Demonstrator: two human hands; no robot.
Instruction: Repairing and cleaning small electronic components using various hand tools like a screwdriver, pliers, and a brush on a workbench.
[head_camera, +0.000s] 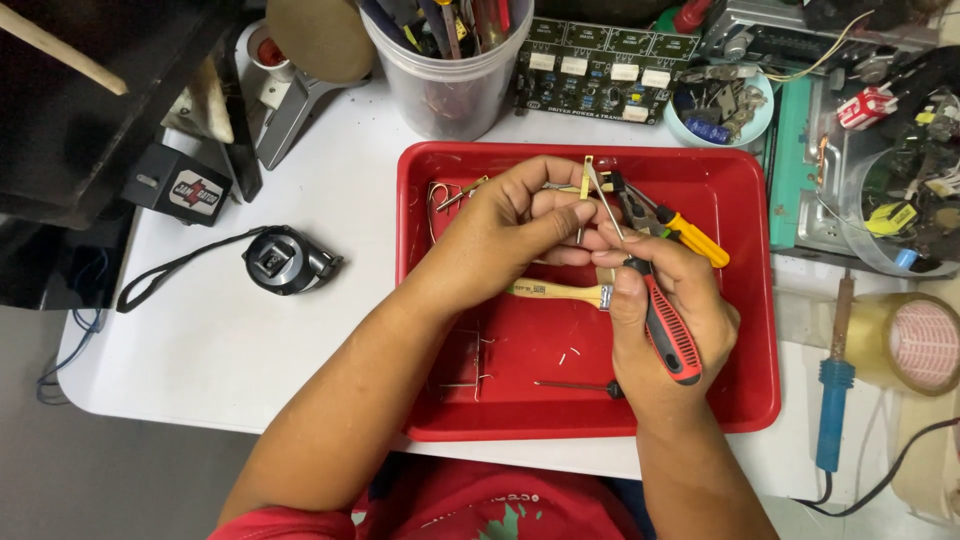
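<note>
Both your hands meet above the red tray (745, 300) near the tabletop's front edge: your right hand (665, 300) clamps a red-handled screwdriver (668, 335), its tip at a small metal bracket (586, 180) pinched in your left hand (515, 225).

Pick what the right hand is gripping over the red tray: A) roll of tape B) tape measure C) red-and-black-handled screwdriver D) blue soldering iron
C: the right hand is closed around the red-and-black-handled screwdriver, its shaft angled up toward the small metal piece pinched by the left hand, above the red tray. The blue soldering iron lies untouched on the table to the right.
</note>
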